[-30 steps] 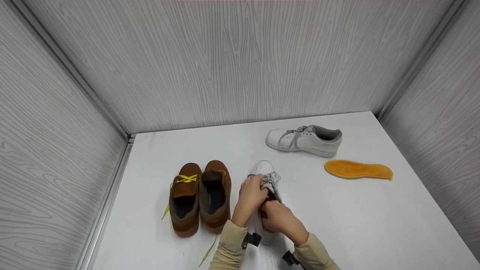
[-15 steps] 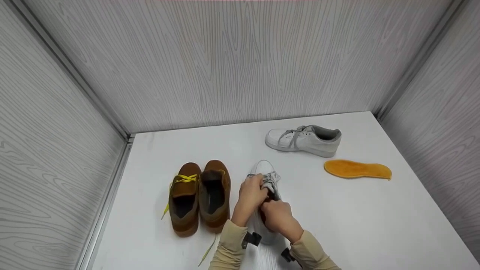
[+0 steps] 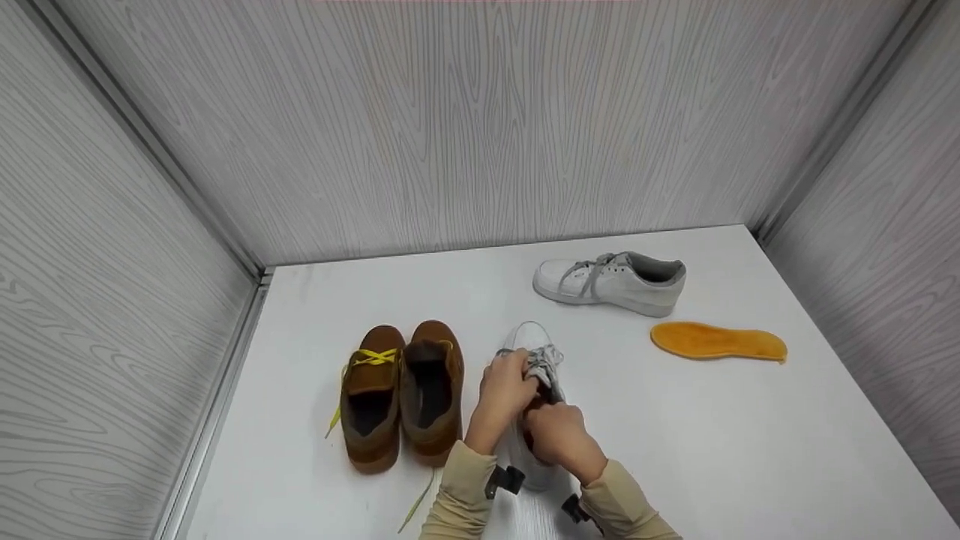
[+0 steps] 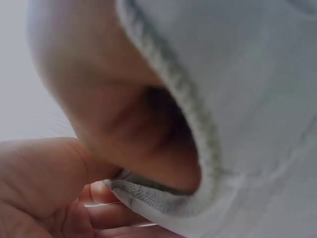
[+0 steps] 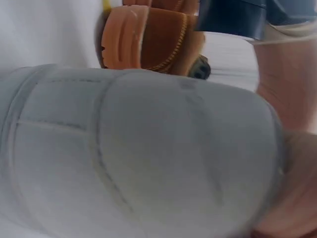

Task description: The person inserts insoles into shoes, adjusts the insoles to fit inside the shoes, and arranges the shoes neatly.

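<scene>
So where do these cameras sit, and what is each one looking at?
Head: worn on the person's head, facing forward and down at the table; the left hand, right hand and both sleeves show.
Left wrist: worn on that wrist, facing the white shoe close up at its collar; left-hand fingers show, plus the right hand partly inside.
Right wrist: worn on that wrist, facing the white shoe's outside; bare skin shows at right, below a dark wrist mount.
Head and right wrist share the brown footwear.
</scene>
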`<state>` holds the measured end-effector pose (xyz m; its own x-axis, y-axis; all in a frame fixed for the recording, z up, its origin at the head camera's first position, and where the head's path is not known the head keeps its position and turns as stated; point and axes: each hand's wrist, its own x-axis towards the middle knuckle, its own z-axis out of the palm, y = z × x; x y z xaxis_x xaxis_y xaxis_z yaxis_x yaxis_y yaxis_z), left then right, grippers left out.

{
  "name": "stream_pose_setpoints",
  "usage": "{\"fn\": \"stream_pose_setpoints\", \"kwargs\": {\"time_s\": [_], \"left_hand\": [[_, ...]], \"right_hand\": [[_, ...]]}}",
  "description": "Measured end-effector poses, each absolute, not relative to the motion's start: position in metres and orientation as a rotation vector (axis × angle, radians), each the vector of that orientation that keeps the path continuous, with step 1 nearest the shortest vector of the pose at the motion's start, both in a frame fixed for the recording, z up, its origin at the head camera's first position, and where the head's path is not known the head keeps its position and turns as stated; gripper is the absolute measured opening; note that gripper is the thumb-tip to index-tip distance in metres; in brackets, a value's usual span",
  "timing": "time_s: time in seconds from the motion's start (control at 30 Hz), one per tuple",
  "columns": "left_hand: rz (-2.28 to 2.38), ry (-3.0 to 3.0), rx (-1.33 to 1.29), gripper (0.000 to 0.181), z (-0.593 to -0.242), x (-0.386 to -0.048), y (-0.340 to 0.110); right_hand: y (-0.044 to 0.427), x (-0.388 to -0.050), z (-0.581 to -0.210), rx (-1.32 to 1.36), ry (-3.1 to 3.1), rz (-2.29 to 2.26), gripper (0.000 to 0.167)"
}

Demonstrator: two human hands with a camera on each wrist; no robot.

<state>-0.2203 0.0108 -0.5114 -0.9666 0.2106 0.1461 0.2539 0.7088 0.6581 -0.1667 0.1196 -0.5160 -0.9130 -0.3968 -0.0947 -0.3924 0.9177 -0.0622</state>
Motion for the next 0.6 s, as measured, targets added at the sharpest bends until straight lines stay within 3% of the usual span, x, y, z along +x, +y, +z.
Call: {"fn": "stream_pose_setpoints", "kwargs": {"time_s": [0.37, 0.6], "left_hand": [[-1.105, -2.834, -0.368, 0.032, -0.513, -0.218, 0.009], [-1.208, -2.849, -0.412, 0.016, -0.517, -0.210, 0.002]], "right_hand": [[0.113, -0.164, -0.524, -0.675, 3.219, 0.173, 0.028], [0.135, -0.172, -0.516, -0.688, 2.935, -0.458, 0.024]]}}
